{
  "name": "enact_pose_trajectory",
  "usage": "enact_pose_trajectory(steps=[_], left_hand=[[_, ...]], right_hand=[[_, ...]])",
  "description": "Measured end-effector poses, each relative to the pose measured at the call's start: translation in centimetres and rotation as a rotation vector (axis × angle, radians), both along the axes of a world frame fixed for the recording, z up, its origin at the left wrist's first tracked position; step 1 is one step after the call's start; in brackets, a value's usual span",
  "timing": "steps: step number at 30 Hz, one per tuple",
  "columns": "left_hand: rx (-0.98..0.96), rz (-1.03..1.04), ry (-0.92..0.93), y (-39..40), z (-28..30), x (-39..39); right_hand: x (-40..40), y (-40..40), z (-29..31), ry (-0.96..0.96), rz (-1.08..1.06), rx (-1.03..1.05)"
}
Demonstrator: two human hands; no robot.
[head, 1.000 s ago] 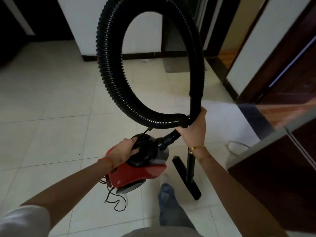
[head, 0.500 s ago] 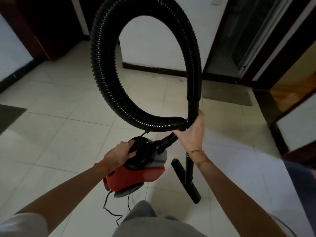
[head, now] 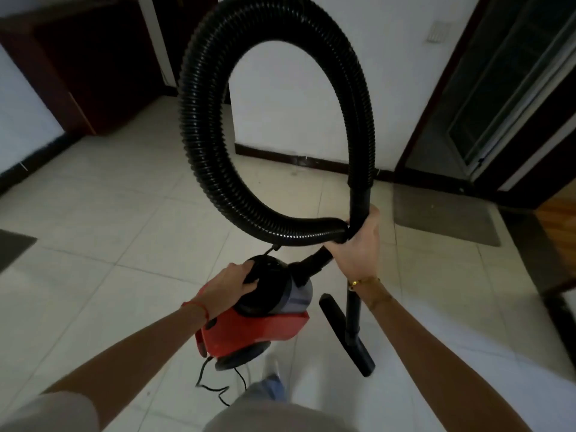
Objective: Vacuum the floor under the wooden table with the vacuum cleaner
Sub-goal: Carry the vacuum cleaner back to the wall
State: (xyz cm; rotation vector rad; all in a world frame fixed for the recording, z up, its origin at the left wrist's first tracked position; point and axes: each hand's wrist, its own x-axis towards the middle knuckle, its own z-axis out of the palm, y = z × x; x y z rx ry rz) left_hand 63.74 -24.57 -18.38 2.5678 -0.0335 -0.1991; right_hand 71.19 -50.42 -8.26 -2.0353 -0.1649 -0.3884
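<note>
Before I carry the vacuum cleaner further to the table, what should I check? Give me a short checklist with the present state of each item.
1. Left hand grips the black top of the vacuum cleaner: ok.
2. Right hand holds the wand where it crosses the hose: ok.
3. Floor nozzle clear of the tiled floor: cannot tell.
4. Power cord hangs loose under the body near the feet, could catch a step: not ok.
5. Wooden table in sight: not ok, none in view.
6. Path ahead free: ok, only a grey mat to the right.
</note>
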Motion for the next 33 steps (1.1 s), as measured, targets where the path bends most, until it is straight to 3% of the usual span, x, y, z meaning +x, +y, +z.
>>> enact_pose_trajectory(steps=[11, 23, 33], left_hand=[[0.072, -0.091, -0.041, 11.4, 2.0, 25.7], [0.083, -0.047, 0.007, 22.0, 1.0, 53.8], [0.084, -0.05, 0.026, 31.3, 0.4, 74.6]], right_hand=[[24.7, 10.5, 0.5, 0.018, -0.043, 0.013], [54.5, 21.9, -1.8, 0.048, 0.013, 0.041], [74.8, 31.0, -2.1, 0.013, 0.008, -0.005]])
